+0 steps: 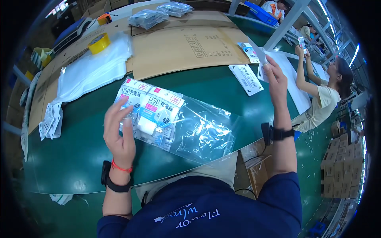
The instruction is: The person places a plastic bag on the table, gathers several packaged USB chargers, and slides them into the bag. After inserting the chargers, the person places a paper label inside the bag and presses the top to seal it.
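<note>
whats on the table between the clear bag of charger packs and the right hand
In the head view, only bare green table separates the clear bag from the right hand; a white card lies just beside that stretch.

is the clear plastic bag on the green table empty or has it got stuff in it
Partly filled: small white charger packs sit in the end of the clear bag by the left hand; the rest is empty.

head camera, looking steeply down over a work table from the wearer's own height

a single wide fisheye view, upright and unmirrored, faces forward and down: the wearer's dark blue shirt fills the lower edge, both forearms rise from it, and the left hand (119,137) and right hand (276,77) sit close under the lens. the curved-edged green table top (71,154) bends toward the dark rim; flattened brown cardboard sheets (186,49) lie farther off, and another person in a pale yellow shirt (323,105) shows at the right edge.
</note>
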Demonstrator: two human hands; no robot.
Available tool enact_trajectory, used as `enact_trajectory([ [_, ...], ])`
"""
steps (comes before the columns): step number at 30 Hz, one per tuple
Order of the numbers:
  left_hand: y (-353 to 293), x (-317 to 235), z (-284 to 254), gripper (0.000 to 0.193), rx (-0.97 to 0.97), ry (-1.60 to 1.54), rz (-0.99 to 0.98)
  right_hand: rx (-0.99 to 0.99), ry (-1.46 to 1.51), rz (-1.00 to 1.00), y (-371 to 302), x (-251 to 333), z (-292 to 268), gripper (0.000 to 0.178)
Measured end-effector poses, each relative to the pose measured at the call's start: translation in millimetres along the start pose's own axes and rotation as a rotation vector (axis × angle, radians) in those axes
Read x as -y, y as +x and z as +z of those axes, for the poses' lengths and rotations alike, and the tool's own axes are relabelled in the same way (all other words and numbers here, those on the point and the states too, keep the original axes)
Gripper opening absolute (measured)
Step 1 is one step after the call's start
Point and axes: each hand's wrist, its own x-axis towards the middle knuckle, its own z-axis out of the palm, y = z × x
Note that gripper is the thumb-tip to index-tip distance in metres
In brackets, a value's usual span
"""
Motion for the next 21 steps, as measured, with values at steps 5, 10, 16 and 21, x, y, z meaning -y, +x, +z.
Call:
enact_trajectory([
  [5,3.7,-65.7,13.5,0.032,0.228,-1.291,-0.637,0.118,-0.637,-0.938,-57.4,122.5,11.3,0.027],
  [10,8.6,-67.1,26.4,0.029,0.464,-1.180,-0.814,0.285,-0.509,-1.024,-90.2,137.4,32.5,0.032],
  [16,0.3,-67.3,28.6,0.026,0.205,-1.152,-0.804,0.027,0.098,-0.273,-106.2,145.4,55.4,0.025],
  [21,-4.9,-66.4,28.0,0.023,0.211,-0.951,-0.684,0.433,0.480,0.271,-120.2,115.2,38.5,0.018],
])
